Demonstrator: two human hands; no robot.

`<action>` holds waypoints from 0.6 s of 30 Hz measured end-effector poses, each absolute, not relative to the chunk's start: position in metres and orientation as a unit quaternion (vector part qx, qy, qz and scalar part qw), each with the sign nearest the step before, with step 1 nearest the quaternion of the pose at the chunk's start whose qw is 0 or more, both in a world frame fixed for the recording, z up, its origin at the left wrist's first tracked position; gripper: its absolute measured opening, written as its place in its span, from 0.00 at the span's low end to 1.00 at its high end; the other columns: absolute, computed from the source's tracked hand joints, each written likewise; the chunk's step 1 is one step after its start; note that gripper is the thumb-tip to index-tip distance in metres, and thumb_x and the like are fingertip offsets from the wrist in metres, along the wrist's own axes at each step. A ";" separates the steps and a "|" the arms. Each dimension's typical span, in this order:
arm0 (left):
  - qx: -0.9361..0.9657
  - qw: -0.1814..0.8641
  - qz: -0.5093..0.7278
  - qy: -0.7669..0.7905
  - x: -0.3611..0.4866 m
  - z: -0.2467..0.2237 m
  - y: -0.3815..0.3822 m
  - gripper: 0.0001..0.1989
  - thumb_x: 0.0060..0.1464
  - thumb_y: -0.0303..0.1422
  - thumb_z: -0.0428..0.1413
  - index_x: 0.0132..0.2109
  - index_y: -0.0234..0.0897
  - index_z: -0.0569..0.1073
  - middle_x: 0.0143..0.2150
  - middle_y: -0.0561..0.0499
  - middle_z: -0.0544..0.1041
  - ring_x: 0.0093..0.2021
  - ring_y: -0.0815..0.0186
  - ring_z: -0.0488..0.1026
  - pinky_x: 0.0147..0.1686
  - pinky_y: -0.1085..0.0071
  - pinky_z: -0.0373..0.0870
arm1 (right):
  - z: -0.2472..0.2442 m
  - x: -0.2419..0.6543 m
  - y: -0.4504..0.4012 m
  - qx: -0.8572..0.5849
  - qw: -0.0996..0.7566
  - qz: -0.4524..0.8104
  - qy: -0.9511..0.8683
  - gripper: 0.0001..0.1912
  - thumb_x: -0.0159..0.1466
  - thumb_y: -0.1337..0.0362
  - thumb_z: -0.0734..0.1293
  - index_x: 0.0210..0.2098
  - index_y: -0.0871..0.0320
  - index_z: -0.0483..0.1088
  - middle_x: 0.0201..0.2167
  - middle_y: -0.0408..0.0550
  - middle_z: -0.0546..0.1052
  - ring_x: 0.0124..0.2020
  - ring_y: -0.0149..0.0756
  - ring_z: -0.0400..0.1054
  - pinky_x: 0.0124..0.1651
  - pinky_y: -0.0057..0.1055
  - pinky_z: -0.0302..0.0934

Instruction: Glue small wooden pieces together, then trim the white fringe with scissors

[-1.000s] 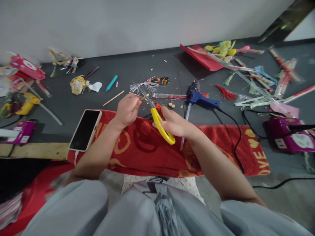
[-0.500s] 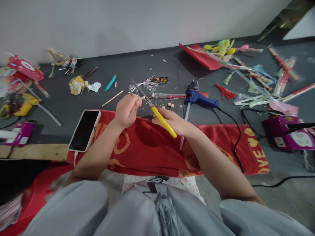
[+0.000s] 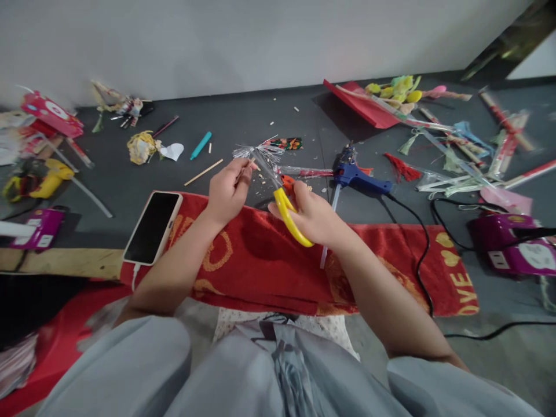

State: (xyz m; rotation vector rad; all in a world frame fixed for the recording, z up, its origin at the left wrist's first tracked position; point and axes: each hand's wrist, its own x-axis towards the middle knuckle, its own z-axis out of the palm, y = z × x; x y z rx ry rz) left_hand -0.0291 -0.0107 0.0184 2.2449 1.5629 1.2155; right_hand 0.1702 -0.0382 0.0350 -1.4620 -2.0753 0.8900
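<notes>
The person wore a loose, pale grey-blue top [image 3: 226, 376] with wide, rounded sleeves [image 3: 117, 365] that left both forearms [image 3: 182, 269] bare. Crumpled folds [image 3: 289, 370] ran down its middle, beneath a small darker patch [image 3: 269, 331]. The fabric looked smooth and plain at left and right.

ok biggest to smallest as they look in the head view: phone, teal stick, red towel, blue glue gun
1. Red towel
2. Phone
3. Blue glue gun
4. Teal stick
</notes>
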 end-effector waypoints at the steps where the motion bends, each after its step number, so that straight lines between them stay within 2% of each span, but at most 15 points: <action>1: 0.744 0.079 0.409 0.523 -0.030 0.017 -0.010 0.17 0.65 0.43 0.44 0.43 0.38 0.72 0.24 0.55 0.69 0.22 0.71 0.64 0.27 0.71 0.61 | 0.036 0.169 -0.040 -0.537 0.221 0.309 -0.753 0.28 0.58 0.39 0.59 0.40 0.58 0.61 0.34 0.57 0.75 0.34 0.44 0.70 0.37 0.38 0.61; 5: 0.734 0.092 0.425 0.521 -0.032 0.010 -0.008 0.16 0.63 0.42 0.46 0.47 0.38 0.71 0.28 0.53 0.72 0.23 0.71 0.64 0.27 0.71 0.62 | 0.036 0.165 -0.043 -0.545 0.224 0.275 -0.760 0.33 0.57 0.38 0.59 0.45 0.62 0.62 0.42 0.65 0.75 0.42 0.53 0.71 0.45 0.45 0.61; 11: 0.729 0.093 0.443 0.514 -0.029 0.008 -0.007 0.19 0.66 0.47 0.42 0.41 0.40 0.70 0.23 0.56 0.66 0.21 0.72 0.62 0.25 0.72 0.60 | 0.034 0.167 -0.041 -0.550 0.244 0.282 -0.748 0.34 0.58 0.38 0.58 0.47 0.62 0.61 0.41 0.64 0.76 0.44 0.53 0.72 0.45 0.44 0.62; 15: 0.746 0.056 0.455 0.483 -0.027 0.010 -0.010 0.19 0.66 0.46 0.42 0.40 0.38 0.69 0.28 0.53 0.71 0.26 0.71 0.68 0.28 0.73 0.62 | 0.033 0.167 -0.039 -0.564 0.227 0.274 -0.746 0.31 0.58 0.38 0.58 0.44 0.61 0.61 0.41 0.64 0.76 0.43 0.54 0.72 0.44 0.45 0.62; 18: 0.761 0.044 0.431 0.484 -0.027 0.011 -0.012 0.19 0.66 0.46 0.41 0.39 0.37 0.69 0.27 0.53 0.71 0.26 0.70 0.68 0.28 0.73 0.61 | 0.034 0.166 -0.039 -0.564 0.190 0.286 -0.751 0.31 0.59 0.39 0.59 0.44 0.62 0.61 0.42 0.66 0.76 0.44 0.55 0.72 0.45 0.44 0.62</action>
